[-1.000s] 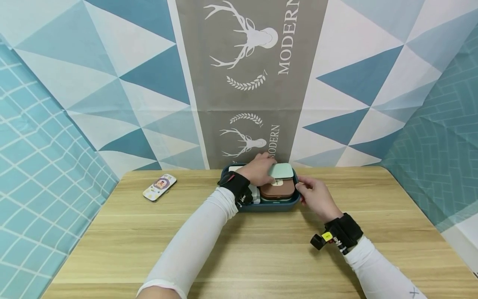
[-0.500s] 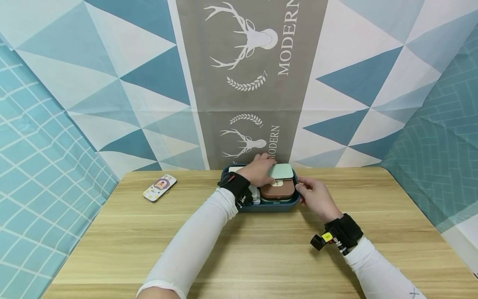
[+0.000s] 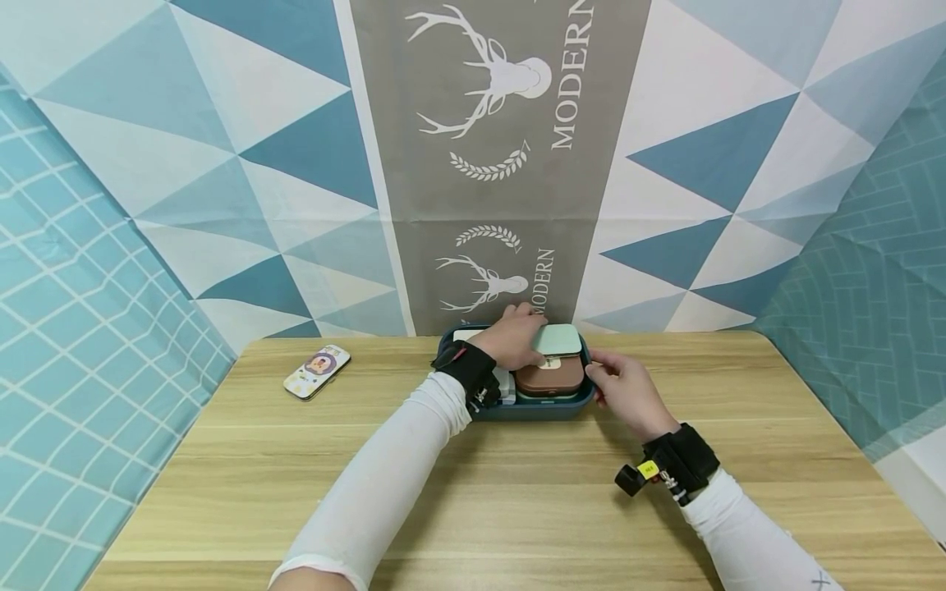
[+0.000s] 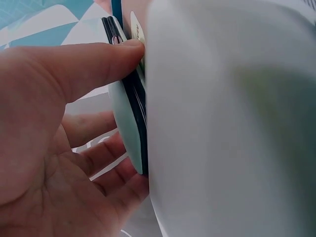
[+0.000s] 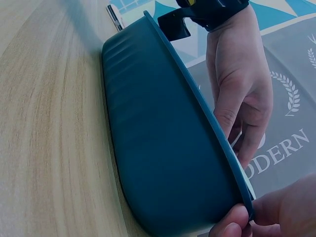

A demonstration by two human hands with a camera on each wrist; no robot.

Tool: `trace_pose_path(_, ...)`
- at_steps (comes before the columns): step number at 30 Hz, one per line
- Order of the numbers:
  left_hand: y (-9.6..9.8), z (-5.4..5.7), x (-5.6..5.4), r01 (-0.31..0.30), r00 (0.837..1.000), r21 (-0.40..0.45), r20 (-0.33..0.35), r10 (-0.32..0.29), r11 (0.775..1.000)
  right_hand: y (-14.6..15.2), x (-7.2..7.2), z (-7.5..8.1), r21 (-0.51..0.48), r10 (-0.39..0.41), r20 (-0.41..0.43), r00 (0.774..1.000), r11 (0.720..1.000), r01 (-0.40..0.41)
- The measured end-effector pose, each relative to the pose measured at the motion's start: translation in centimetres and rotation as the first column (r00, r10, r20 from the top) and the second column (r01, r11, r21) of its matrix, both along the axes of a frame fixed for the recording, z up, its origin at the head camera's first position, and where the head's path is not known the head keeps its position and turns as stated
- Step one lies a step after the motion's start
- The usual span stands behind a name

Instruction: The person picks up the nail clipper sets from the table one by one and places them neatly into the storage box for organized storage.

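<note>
A dark blue bin [image 3: 543,411] stands against the back wall, filled with flat cases. My left hand [image 3: 510,338] reaches into it, holding a mint-green flat case [image 3: 559,338] with rounded corners. In the left wrist view the thumb lies on the dark edge of the mint-green case [image 4: 127,121], with the other fingers along its far side. A brown rounded case [image 3: 550,375] sits in front of it in the bin. My right hand [image 3: 628,392] pinches the bin's right rim between thumb and fingers. In the right wrist view the outer wall of the bin [image 5: 168,123] shows.
A flat oblong item [image 3: 316,371] with rounded corners and a cartoon print lies at the table's back left. White items [image 3: 506,384] sit in the bin's left part, partly under my left wrist. The wooden table [image 3: 517,509] meets the patterned back wall [image 3: 458,189] behind the bin.
</note>
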State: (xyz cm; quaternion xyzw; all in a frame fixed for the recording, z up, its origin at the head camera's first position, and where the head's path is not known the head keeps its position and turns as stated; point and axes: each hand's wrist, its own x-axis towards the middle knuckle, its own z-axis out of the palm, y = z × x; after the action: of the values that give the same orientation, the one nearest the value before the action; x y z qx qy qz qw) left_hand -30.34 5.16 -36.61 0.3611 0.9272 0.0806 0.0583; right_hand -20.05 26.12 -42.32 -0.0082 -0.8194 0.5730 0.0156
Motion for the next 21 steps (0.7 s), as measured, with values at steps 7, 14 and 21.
trace_pose_path(7,-0.07,0.34,0.28,-0.001,1.0,-0.007,0.004,0.001,1.0,0.01,-0.01,0.01,0.005,0.001,-0.006,1.0,1.0,-0.001)
trace_pose_path(14,-0.15,0.34,0.22,0.015,1.0,-0.017,-0.001,-0.015,1.0,-0.05,0.07,0.04,0.002,0.001,-0.006,1.0,1.0,-0.001)
trace_pose_path(21,-0.17,0.26,0.1,0.012,1.0,-0.015,-0.005,-0.012,1.0,-0.09,0.05,0.08,-0.009,0.005,-0.004,1.0,1.0,-0.005)
